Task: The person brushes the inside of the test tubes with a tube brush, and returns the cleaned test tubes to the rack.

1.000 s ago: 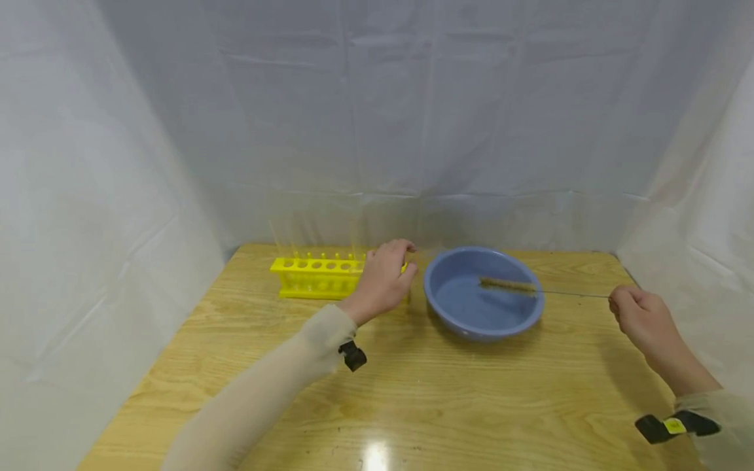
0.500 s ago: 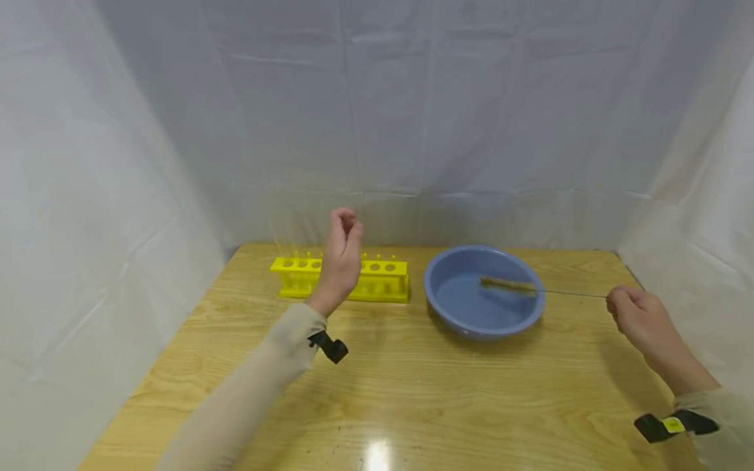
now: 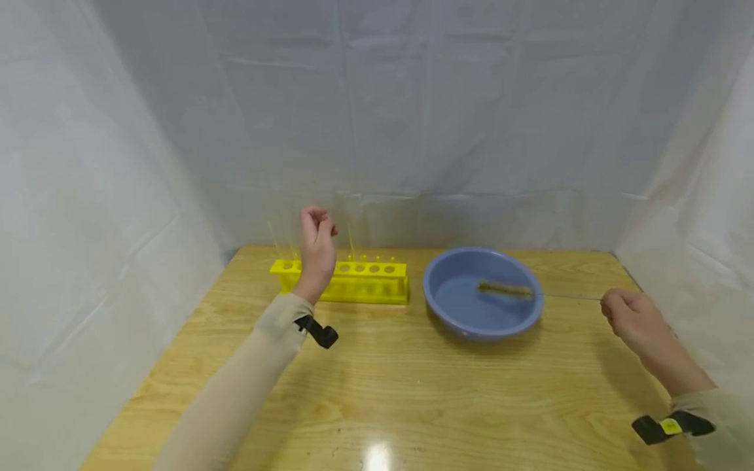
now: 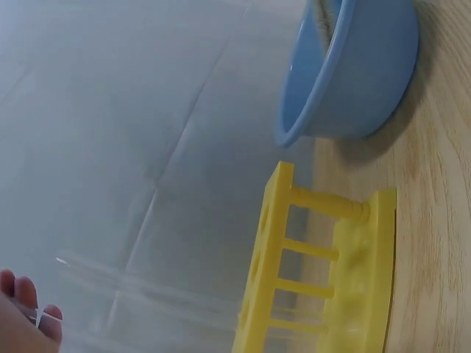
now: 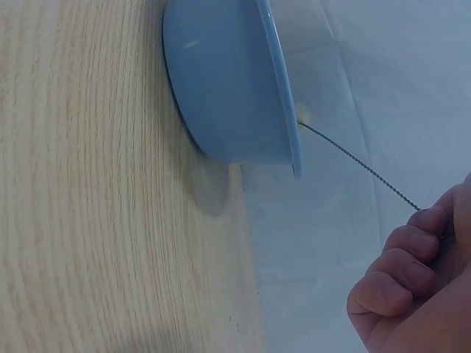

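Note:
My left hand (image 3: 317,258) is raised over the yellow test tube rack (image 3: 377,289), fingers curled at the height of the tube tops. In the left wrist view its fingertips (image 4: 26,293) pinch the clear rim of a test tube. Another clear test tube (image 4: 162,294) stands beside it in the rack. My right hand (image 3: 636,320) grips the thin twisted-wire handle (image 5: 360,163) of a test tube brush. Across the blue basin (image 3: 456,317) lies the brush's bristly head (image 3: 505,290), above its inside. The handle passes over the basin's right rim.
Several clear tubes stick up from the rack's left and middle, faint against the backdrop. Holes show at the rack's right end. The basin stands just right of the rack on the wooden table (image 3: 424,392). Pale plastic sheeting (image 3: 383,118) closes in the back and sides.
My left hand has moved left from the rack's right end and up, over the rack's left part. A tube now stands upright mid-rack. The right hand and brush have hardly shifted.

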A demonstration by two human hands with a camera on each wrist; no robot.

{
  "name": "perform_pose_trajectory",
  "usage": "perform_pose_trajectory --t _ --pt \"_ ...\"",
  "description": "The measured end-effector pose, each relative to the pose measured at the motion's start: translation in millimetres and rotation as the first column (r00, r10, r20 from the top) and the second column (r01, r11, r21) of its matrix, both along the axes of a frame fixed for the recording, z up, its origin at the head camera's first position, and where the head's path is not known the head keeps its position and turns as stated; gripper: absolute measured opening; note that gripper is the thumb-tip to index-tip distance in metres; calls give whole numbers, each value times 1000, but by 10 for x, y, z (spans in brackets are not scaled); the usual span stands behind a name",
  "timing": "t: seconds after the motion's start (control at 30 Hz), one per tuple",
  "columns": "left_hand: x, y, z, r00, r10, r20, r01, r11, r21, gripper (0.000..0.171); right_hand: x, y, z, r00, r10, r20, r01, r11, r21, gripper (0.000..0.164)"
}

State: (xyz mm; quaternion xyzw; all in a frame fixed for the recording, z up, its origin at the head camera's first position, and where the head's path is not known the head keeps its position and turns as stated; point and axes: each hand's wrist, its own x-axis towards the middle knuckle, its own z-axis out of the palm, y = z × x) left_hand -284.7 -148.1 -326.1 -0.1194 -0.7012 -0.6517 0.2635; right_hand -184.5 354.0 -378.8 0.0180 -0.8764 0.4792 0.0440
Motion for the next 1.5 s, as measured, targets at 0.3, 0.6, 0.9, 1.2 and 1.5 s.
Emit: perform_pose_trajectory --t 0.3,0.6,0.9,1.2,1.5 --pt "-124 -23 -104 996 13 92 -11 1000 -19 11 20 25 -25 1000 -2 -2 2 1000 7 37" --pt "-240 -14 -174 994 27 102 -25 1000 -17 12 44 20 -25 1000 -2 12 2 1000 30 40" --pt "-248 -13 -283 990 -12 143 15 1000 -17 12 50 25 -31 1000 -15 23 14 999 48 42" --pt "-217 -56 -462 979 23 205 -4 996 -92 22 49 20 -22 999 -10 35 8 998 58 44" --pt "-144 -87 -564 972 73 224 -35 985 -168 29 58 7 -20 999 -13 51 10 999 52 44"
